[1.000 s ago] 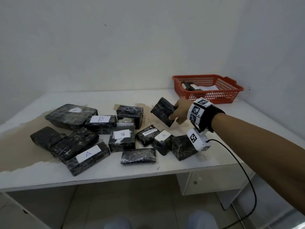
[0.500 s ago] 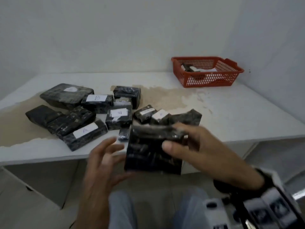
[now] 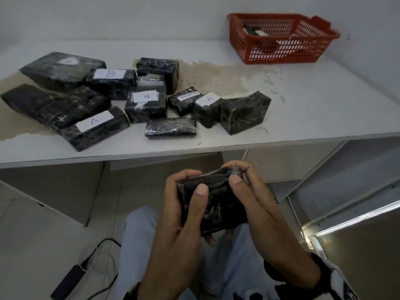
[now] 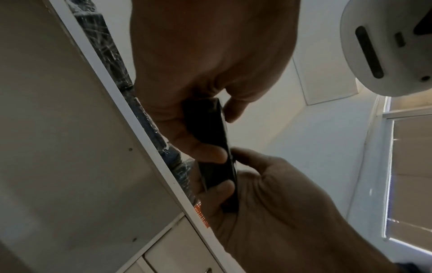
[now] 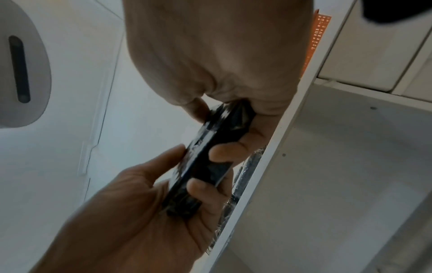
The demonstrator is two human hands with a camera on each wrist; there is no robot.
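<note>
A black plastic-wrapped parcel (image 3: pixel 216 202) with no label showing is held over my lap, below the table's front edge. My left hand (image 3: pixel 181 208) grips its left side, thumb on top and fingers curled round the far edge. My right hand (image 3: pixel 253 198) grips the right side and pinches the far right corner. The left wrist view shows the parcel (image 4: pixel 210 129) edge-on between the left hand (image 4: pixel 205 103) and the right hand (image 4: pixel 268 194). From the right wrist the parcel (image 5: pixel 210 157) looks the same, thumbs on one face and fingers on the other.
Several black wrapped parcels lie on the white table (image 3: pixel 313 109); some carry white labels, such as A (image 3: pixel 95 124) and B (image 3: pixel 110 81). A red basket (image 3: pixel 281 37) stands at the back right with something in it. A black power block (image 3: pixel 69 282) with cable lies on the floor.
The right hand lifted the parcel off the table and brought it toward me. The left hand joined it. Both now hold it lower, over my lap.
</note>
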